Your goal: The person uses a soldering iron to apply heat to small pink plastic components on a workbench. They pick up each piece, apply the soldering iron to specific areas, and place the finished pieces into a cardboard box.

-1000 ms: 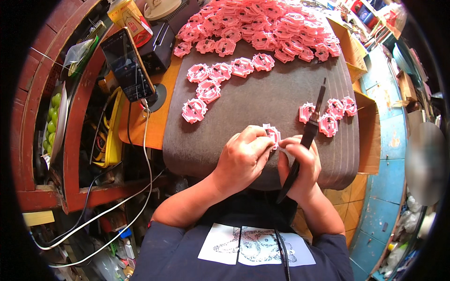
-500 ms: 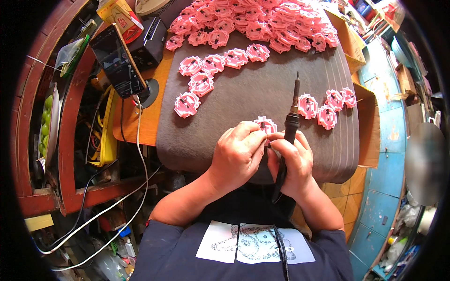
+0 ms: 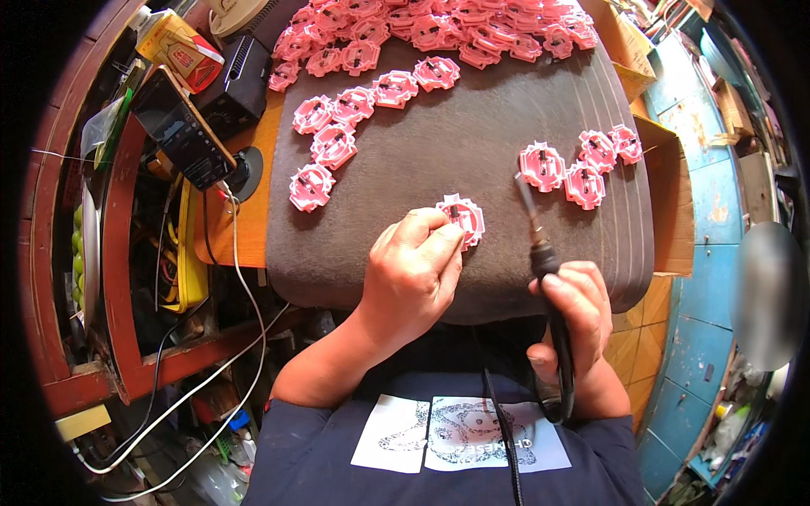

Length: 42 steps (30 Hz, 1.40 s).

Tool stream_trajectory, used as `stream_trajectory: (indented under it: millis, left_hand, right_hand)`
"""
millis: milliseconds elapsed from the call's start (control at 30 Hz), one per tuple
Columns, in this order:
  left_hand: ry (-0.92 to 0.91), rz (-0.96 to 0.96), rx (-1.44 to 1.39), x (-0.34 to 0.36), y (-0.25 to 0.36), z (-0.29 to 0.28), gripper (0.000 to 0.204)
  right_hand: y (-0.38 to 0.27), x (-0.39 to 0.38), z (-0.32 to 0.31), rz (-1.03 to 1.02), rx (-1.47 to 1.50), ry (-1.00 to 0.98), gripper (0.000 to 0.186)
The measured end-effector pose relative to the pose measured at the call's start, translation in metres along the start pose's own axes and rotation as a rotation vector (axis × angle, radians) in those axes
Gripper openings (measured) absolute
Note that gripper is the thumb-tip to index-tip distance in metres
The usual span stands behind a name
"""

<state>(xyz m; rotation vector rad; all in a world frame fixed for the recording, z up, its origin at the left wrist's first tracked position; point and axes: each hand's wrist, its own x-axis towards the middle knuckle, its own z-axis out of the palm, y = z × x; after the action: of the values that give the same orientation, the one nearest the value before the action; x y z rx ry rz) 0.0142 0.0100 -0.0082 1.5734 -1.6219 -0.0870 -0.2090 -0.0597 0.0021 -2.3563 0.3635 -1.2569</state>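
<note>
My left hand [image 3: 413,261] pinches the near left edge of a pink plastic part [image 3: 462,221] with a small black piece at its middle, on the dark mat [image 3: 405,169]. To the right, my right hand [image 3: 579,316] is closed around the black handle of a soldering iron [image 3: 544,257]. The iron's metal tip points up and away, slightly blurred, close to another pink part [image 3: 542,167] and apart from the one in my left hand. The iron's black cable curves down past my wrist.
A large heap of pink parts [image 3: 439,29] covers the mat's far end, with several loose ones [image 3: 334,146] at left. A phone on a stand [image 3: 181,126] and a black box [image 3: 240,80] are at the left. Cardboard boxes [image 3: 666,194] flank the right edge.
My right hand has drawn away from my left, moving right and nearer, and the iron has swung down with it. The left hand still holds the pink part. The whole view has shifted slightly.
</note>
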Motion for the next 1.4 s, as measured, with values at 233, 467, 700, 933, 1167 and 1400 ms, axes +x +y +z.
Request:
stream_trajectory:
  millis: [233,467,700,933,1167,1400]
  left_hand:
    - [-0.028,-0.004,0.036,0.003,0.004,-0.003,0.019]
    - [-0.021,-0.008,0.028,0.001,0.003,-0.002,0.020]
    - [-0.014,0.001,0.029,0.001,0.003,-0.001,0.019]
    - [-0.010,-0.010,0.024,0.002,0.004,-0.001,0.018]
    - [-0.012,-0.004,0.027,0.002,0.004,-0.001,0.018]
    - [-0.017,-0.007,0.022,0.000,0.002,0.001,0.020]
  right_hand:
    - [-0.005,-0.002,0.006,-0.030,0.066,-0.016,0.027]
    - [-0.005,-0.001,0.009,-0.037,0.071,-0.028,0.025]
    - [-0.006,-0.002,0.009,-0.027,0.068,-0.023,0.023]
    - [-0.005,-0.003,0.009,-0.033,0.071,-0.040,0.023]
    - [-0.006,-0.002,0.010,-0.037,0.065,-0.036,0.023]
    - [-0.005,-0.003,0.011,-0.034,0.073,-0.041,0.026]
